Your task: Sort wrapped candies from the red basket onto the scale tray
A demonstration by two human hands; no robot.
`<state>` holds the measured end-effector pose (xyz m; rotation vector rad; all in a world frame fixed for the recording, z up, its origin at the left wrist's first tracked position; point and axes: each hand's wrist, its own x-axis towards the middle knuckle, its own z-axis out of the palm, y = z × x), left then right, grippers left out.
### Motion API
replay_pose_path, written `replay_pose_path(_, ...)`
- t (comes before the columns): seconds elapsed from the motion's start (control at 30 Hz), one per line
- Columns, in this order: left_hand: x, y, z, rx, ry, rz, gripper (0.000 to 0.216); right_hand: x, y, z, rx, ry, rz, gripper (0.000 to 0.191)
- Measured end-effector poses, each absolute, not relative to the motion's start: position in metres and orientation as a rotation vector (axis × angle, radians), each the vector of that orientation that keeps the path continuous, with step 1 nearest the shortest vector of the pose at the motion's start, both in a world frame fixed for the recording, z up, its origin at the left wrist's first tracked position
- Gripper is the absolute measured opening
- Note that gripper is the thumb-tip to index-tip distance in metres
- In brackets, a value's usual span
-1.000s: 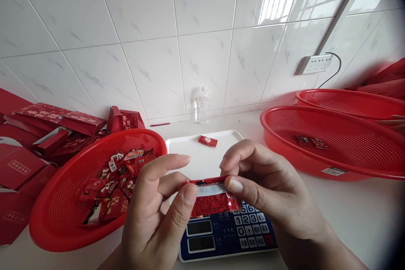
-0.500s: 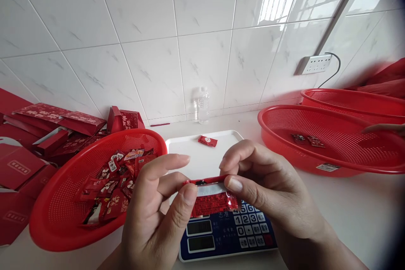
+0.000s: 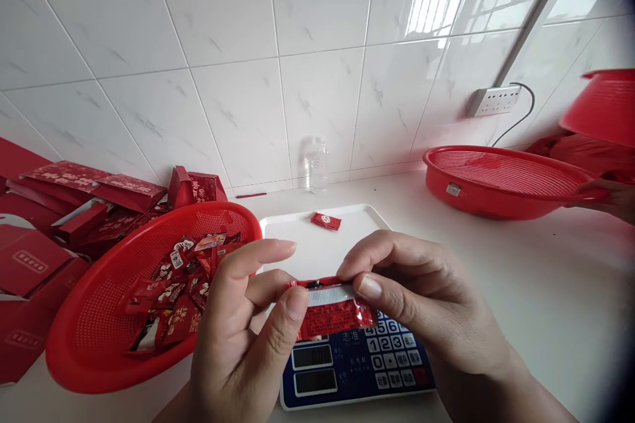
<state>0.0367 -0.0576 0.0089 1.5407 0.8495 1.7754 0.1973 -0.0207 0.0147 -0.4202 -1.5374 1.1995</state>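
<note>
red packet (image 3: 337,319), one, in two hands (image 3: 238,330) (image 3: 431,301); one sachet (image 3: 326,221) on scale (image 3: 297,244)

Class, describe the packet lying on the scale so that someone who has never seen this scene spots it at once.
Find the scale in the middle. On its white tray, towards the wall, lies a small red packet with a pale round mark. It lies alone, unlike the held packet between the fingers or the heap in the left basket.
</note>
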Motion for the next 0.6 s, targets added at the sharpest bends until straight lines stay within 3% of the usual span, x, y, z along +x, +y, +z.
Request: replay_pose_path(0.6, 0.0355, -0.0577, 0.0086, 1.533, 0.847, 1.775, 0.025, 0.1978, -0.0215, 0.0155, -0.434, -1.558, 1.157, 0.007)
